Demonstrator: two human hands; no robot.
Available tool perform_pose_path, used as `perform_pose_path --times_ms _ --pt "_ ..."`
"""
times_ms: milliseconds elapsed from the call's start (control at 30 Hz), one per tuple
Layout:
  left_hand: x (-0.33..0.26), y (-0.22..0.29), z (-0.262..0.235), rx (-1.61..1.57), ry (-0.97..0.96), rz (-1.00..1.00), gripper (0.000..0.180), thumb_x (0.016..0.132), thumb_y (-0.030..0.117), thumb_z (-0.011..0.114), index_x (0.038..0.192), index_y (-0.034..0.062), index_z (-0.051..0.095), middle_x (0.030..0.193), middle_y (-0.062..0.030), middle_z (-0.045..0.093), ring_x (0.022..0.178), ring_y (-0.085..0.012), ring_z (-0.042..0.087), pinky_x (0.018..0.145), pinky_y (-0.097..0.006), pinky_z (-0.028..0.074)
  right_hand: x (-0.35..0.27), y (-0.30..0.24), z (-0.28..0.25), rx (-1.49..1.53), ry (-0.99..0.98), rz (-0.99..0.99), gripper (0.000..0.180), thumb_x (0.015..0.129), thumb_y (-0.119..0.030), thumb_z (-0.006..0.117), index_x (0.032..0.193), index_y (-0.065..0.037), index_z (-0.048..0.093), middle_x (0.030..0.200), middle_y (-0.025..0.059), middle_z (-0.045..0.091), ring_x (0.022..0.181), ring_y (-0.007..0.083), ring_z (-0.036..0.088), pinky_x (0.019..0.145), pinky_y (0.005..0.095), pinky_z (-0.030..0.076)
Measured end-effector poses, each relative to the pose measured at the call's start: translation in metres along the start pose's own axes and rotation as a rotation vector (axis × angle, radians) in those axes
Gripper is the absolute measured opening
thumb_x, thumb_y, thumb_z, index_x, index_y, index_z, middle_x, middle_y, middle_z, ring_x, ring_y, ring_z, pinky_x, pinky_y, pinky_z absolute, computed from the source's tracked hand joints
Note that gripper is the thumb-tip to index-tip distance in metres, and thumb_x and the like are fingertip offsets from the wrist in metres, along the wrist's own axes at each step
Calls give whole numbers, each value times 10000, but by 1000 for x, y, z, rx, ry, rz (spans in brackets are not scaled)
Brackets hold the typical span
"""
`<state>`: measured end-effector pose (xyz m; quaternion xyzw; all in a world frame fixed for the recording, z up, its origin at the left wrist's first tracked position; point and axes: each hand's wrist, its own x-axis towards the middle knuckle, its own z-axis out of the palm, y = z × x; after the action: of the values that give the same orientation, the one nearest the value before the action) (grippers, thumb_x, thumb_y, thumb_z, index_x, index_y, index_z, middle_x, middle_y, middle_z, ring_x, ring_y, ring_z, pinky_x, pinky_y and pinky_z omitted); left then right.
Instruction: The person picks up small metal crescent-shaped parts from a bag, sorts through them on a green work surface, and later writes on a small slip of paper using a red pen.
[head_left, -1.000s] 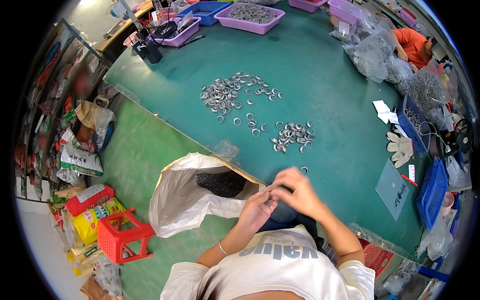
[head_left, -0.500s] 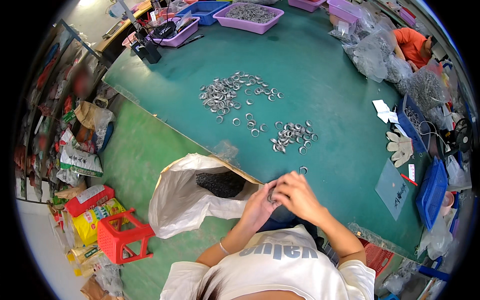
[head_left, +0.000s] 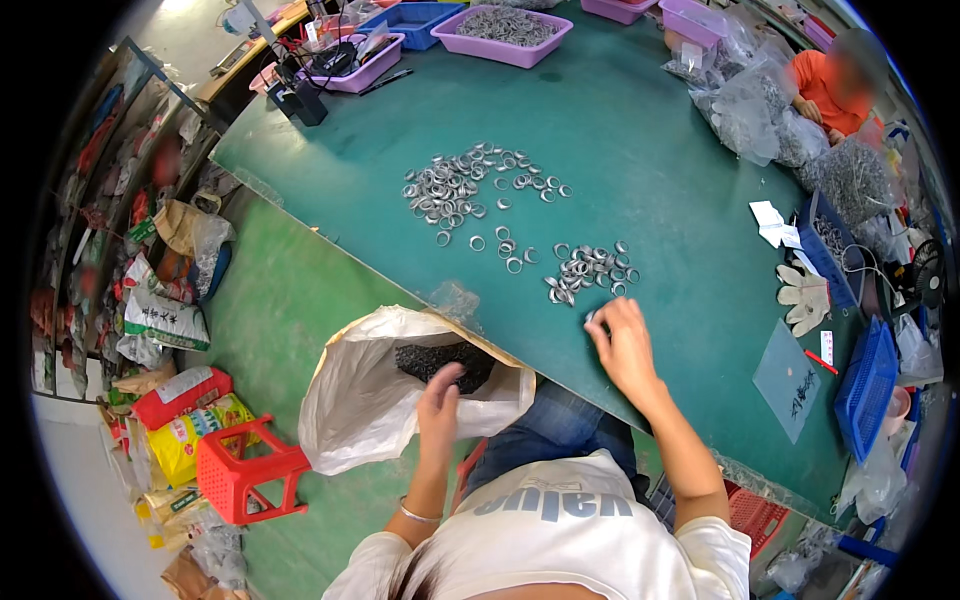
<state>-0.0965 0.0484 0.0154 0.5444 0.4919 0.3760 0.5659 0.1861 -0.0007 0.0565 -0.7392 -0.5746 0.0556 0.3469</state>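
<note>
My right hand point(head_left: 625, 347) rests low over the green table, just in front of the smaller heap of grey metal rings point(head_left: 588, 268). Its fingers are pinched together, with a bit of a ring point(head_left: 590, 317) showing at the thumb and fingertips. My left hand point(head_left: 438, 402), smeared by motion, is over the mouth of an open white sack point(head_left: 350, 420); whether it holds anything does not show. Dark, small pieces point(head_left: 420, 362) lie inside the sack. Farther off on the table is a larger heap of rings point(head_left: 447, 190), with several loose ones between the heaps.
Purple tray point(head_left: 500, 58) full of small metal parts stands at the far edge. A red stool point(head_left: 240, 470) is on the floor at left. Along the right side are a glove point(head_left: 803, 298), a blue basket point(head_left: 863, 385) and bagged parts; a person in orange point(head_left: 830, 95) sits beyond.
My hands were together at the table edge around a ring; now they are apart. The left has swung left over the sack, the right has reached forward to the rings.
</note>
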Motion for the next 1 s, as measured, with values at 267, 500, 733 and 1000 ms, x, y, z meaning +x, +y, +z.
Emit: perform_pose_path --times_ms 267,500,733,1000 --pt "-11 15 75 -948 -616 -627 307 982 151 496 1216 -39 553 960 -77 632 849 -127 572 752 -258 461 5 -22 -8 379 -96 -183 84 770 -102 678 827 -47 650 916 113 596 895 309 527 834 425 406" --pt "-22 33 89 -835 -654 -647 317 970 134 514 1231 -44 542 939 -70 630 816 -119 555 720 -256 454 38 36 0 -181 150 51 92 771 -77 688 829 -24 640 993 109 571 925 312 497 815 405 397" --pt "-13 53 98 -923 -405 -706 335 968 125 509 1263 -33 514 999 -87 637 898 -142 592 767 -275 487 -14 -34 -26 284 -408 -207 106 750 -107 709 797 -38 643 1015 119 594 989 291 526 837 395 425" --pt "-12 31 65 -744 -430 -459 233 961 100 517 1166 15 587 813 3 538 686 -77 467 612 -208 409 22 32 -11 -273 89 85 133 773 -136 719 797 -40 630 832 108 591 823 286 534 735 408 396"
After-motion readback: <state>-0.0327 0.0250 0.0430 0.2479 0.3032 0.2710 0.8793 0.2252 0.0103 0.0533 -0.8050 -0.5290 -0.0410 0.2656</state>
